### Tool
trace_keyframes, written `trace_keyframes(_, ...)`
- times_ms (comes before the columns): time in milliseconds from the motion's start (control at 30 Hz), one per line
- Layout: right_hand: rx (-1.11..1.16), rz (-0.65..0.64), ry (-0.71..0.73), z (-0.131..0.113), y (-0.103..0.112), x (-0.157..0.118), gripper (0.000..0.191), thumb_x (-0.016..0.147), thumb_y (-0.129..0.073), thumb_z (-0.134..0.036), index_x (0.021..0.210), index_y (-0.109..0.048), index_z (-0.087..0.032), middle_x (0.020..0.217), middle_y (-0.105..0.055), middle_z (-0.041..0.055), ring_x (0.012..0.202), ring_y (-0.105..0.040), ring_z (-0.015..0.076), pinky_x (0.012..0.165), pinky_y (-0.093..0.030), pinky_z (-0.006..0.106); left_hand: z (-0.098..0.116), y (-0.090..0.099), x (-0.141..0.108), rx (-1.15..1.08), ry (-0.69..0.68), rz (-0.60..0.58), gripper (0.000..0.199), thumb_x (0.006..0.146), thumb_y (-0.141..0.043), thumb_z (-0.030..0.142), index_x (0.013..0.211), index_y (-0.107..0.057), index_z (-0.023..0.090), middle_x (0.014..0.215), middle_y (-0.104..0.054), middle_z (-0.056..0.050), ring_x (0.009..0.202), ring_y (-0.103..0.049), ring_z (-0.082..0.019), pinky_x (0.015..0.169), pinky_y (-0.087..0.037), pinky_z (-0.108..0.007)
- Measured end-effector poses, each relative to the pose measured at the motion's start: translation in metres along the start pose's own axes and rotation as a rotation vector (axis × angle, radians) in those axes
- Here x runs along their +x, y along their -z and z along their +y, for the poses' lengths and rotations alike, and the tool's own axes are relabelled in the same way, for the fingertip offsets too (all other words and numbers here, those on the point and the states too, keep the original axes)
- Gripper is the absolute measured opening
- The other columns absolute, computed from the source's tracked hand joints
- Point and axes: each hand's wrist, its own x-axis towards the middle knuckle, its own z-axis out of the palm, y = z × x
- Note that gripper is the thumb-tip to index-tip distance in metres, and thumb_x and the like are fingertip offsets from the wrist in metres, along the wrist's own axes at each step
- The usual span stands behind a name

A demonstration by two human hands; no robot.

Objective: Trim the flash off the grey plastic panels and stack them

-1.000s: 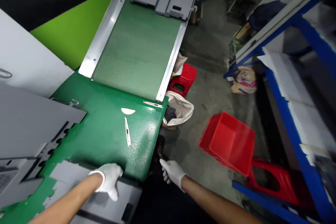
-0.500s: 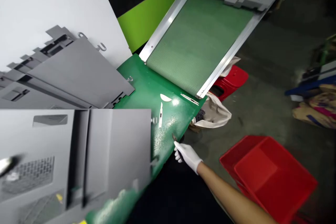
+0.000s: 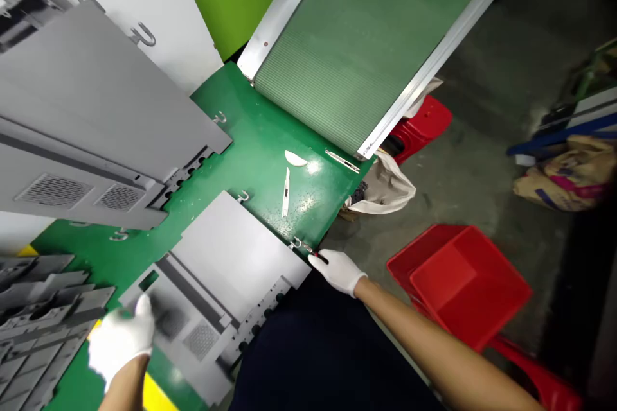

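A grey plastic panel (image 3: 236, 250) with slots and two mesh vents lies flat on the green table (image 3: 250, 122), near its front edge. My left hand (image 3: 123, 337), white-gloved and blurred, is at the panel's left end with its thumb apart from the fingers; whether it touches the panel is unclear. My right hand (image 3: 337, 270), also gloved, is closed around a small tool with a dark and red handle, mostly hidden, beside the panel's right corner. A white cutter (image 3: 286, 192), another cutter (image 3: 342, 161) and a white half-round piece (image 3: 295, 158) lie beyond the panel.
Large grey panels (image 3: 96, 96) stand at the left, with more stacked panels (image 3: 43, 321) at lower left. A green conveyor (image 3: 366, 45) meets the table's far edge. A white bag (image 3: 385, 189), red bin (image 3: 463, 282) and red stool (image 3: 427, 122) are at the right.
The grey panel, raised and close to the camera before, now lies flat on the table. My left hand has come into view. My right hand stays near the table edge with its tool.
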Motion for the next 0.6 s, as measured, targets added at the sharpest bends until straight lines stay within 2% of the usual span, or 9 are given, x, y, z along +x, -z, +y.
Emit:
trace_keyframes(33,-0.022,0.006,-0.005,0.001,-0.001,0.0,0.051,0.099,-0.038,-0.061,0.084,-0.065,-0.02,0.09,-0.072,0.0098,0.086,-0.065,0.0214,0.075,-0.037,0.03,0.019,0.01,0.002,-0.077,-0.002,0.07,0.049,0.086,-0.03,0.064,0.094,-0.068,0.034,0.093,-0.076,0.0,0.099,-0.07,-0.031,0.079,-0.058,-0.044)
trace_keyframes(67,-0.04,0.011,-0.013,0.002,-0.002,0.0,0.052,0.099,-0.037,-0.061,0.085,-0.065,-0.02,0.091,-0.073,0.0105,0.088,-0.065,0.0222,0.076,-0.037,0.03,0.044,0.02,0.002,-0.179,-0.123,0.094,0.051,0.089,-0.03,0.064,0.102,-0.067,0.031,0.107,-0.075,-0.002,0.108,-0.067,-0.029,0.087,-0.057,-0.042)
trace_keyframes(133,-0.058,-0.001,-0.022,0.004,-0.003,-0.002,0.053,0.098,-0.037,-0.062,0.087,-0.066,-0.019,0.093,-0.073,0.0112,0.091,-0.066,0.0235,0.078,-0.038,0.031,0.103,0.036,-0.005,-0.359,-0.485,0.077,0.049,0.092,-0.036,0.061,0.107,-0.067,0.026,0.119,-0.071,-0.007,0.115,-0.063,-0.028,0.1,-0.05,-0.04)
trace_keyframes(167,-0.058,-0.018,-0.018,0.004,-0.004,-0.002,0.054,0.097,-0.038,-0.063,0.088,-0.067,-0.019,0.094,-0.073,0.0113,0.092,-0.067,0.024,0.078,-0.039,0.031,0.136,0.041,-0.011,-0.4,-0.688,0.007,0.047,0.093,-0.038,0.057,0.109,-0.068,0.025,0.122,-0.07,-0.007,0.115,-0.062,-0.026,0.105,-0.046,-0.038)
trace_keyframes(233,-0.053,-0.058,0.007,0.002,-0.005,-0.001,0.055,0.096,-0.039,-0.064,0.091,-0.069,-0.019,0.097,-0.074,0.0115,0.095,-0.067,0.0248,0.079,-0.04,0.031,0.198,0.041,-0.025,-0.442,-1.021,-0.203,0.044,0.096,-0.039,0.052,0.108,-0.069,0.024,0.122,-0.069,-0.007,0.112,-0.063,-0.024,0.104,-0.044,-0.034)
trace_keyframes(267,-0.055,-0.067,0.016,0.0,-0.006,0.0,0.055,0.096,-0.039,-0.065,0.092,-0.069,-0.019,0.098,-0.074,0.0118,0.096,-0.068,0.0253,0.08,-0.041,0.031,0.225,0.037,-0.031,-0.443,-1.15,-0.314,0.044,0.096,-0.039,0.053,0.104,-0.071,0.023,0.12,-0.07,-0.008,0.108,-0.064,-0.024,0.101,-0.045,-0.033)
trace_keyframes(333,-0.068,-0.062,0.028,-0.003,-0.009,0.003,0.056,0.096,-0.039,-0.065,0.094,-0.07,-0.018,0.1,-0.073,0.013,0.098,-0.067,0.026,0.082,-0.042,0.031,0.266,0.024,-0.038,-0.379,-1.29,-0.565,0.048,0.094,-0.042,0.057,0.093,-0.072,0.02,0.103,-0.073,-0.009,0.091,-0.065,-0.022,0.088,-0.049,-0.032)
trace_keyframes(433,-0.106,-0.026,0.031,-0.005,-0.014,0.008,0.058,0.096,-0.037,-0.064,0.095,-0.07,-0.017,0.099,-0.073,0.0141,0.098,-0.068,0.0264,0.083,-0.043,0.032,0.297,0.004,-0.036,-0.27,-1.305,-0.814,0.055,0.091,-0.045,0.063,0.08,-0.072,0.017,0.08,-0.072,-0.008,0.072,-0.062,-0.019,0.072,-0.048,-0.03)
trace_keyframes(600,-0.159,0.032,-0.001,-0.002,-0.02,0.01,0.058,0.095,-0.036,-0.065,0.094,-0.069,-0.017,0.096,-0.072,0.0138,0.093,-0.068,0.0263,0.081,-0.044,0.033,0.306,-0.004,-0.026,-0.2,-1.256,-0.968,0.055,0.085,-0.054,0.068,0.078,-0.074,0.017,0.076,-0.072,-0.005,0.07,-0.061,-0.017,0.068,-0.047,-0.027)
